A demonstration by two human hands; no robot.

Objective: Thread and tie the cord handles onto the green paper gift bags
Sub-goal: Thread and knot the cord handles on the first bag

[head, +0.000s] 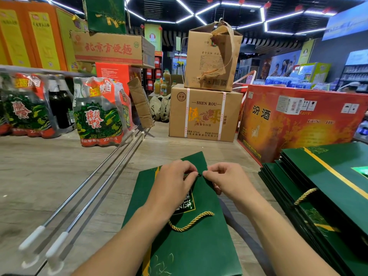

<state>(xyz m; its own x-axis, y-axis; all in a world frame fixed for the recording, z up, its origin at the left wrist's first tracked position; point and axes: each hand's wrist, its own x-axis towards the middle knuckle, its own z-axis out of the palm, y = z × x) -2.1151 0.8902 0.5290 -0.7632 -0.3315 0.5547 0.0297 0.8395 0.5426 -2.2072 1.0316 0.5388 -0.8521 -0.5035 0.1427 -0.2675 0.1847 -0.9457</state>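
Two hands: I have my left hand and right hand meeting at the far edge of the green gift bag, fingertips nearly touching
Fingers: both sets curled tight, pinching a short bit of cord at the bag's top edge; the knot itself is hidden between them
Bag: lies flat on the wooden floor right in front of me, mouth end away
Gold cord handle: one loop already lies slack across the bag face
Handling: I judge the paper stiff but easily creased, the twisted cord soft and prone to fraying, so grip near the cord end, close to the hole
Stack of bags: just to my right, one gold loop showing
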